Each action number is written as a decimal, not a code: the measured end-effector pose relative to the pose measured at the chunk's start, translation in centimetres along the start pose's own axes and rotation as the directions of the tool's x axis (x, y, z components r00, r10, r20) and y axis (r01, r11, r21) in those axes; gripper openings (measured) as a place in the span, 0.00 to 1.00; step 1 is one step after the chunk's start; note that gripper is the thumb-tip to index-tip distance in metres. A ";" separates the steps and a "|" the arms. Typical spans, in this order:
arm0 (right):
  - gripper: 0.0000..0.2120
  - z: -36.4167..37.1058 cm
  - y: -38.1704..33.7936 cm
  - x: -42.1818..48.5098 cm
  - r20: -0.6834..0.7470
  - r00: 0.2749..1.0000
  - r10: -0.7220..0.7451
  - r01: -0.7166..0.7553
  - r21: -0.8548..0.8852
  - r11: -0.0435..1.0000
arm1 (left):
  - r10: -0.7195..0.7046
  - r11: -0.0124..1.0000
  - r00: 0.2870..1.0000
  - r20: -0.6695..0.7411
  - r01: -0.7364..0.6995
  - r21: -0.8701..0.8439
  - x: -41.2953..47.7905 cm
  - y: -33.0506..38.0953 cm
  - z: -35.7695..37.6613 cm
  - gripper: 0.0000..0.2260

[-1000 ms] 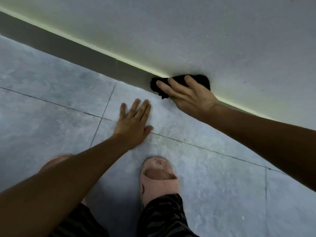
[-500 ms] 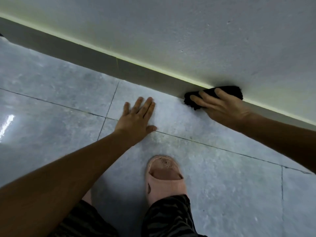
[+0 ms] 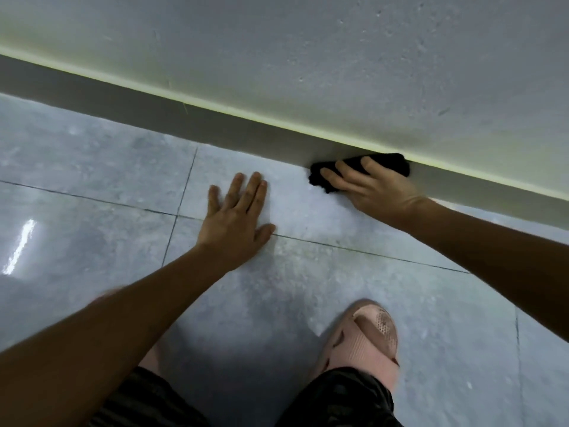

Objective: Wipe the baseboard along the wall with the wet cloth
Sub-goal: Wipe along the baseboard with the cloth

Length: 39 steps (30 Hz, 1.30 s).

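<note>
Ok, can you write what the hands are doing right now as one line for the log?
step: wiping | right hand: pressing black cloth on baseboard | left hand: flat on floor, empty

A single head-worn wide-angle view looks steeply down and forward from close above the tiled floor (image 3: 92,167), facing the wall (image 3: 338,57), whose baseboard (image 3: 154,109) crosses the frame diagonally.

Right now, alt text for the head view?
The right hand presses a black cloth against the grey baseboard. The left hand lies flat on the grey tiled floor, near a pink slipper.
</note>
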State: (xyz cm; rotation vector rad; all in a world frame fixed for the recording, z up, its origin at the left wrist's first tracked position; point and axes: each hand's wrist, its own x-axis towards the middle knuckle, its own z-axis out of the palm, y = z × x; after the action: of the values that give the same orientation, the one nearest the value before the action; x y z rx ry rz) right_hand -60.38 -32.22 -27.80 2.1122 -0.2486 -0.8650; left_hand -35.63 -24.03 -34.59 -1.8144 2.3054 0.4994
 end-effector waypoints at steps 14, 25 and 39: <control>0.22 -1.0 0.2 -0.5 -0.024 0.990 0.141 -0.136 0.149 0.980 | 0.155 0.987 0.988 0.005 -0.155 0.040 0.9 6.3 1.2 0.32; 0.21 5.6 -0.6 -10.4 -0.050 0.998 0.033 -0.033 -0.016 0.999 | 0.142 0.988 0.989 -0.031 -0.140 0.068 0.4 6.6 1.1 0.31; 0.07 7.2 -2.3 -10.4 0.008 0.997 0.071 -0.071 0.072 0.995 | 0.147 0.987 0.989 0.027 -0.149 0.062 2.0 12.0 1.7 0.33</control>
State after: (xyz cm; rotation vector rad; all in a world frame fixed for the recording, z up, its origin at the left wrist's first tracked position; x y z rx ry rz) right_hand -73.13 -30.51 -27.47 2.1543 -0.3600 -0.8309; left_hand -47.82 -22.84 -34.93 -1.6089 2.4236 0.4581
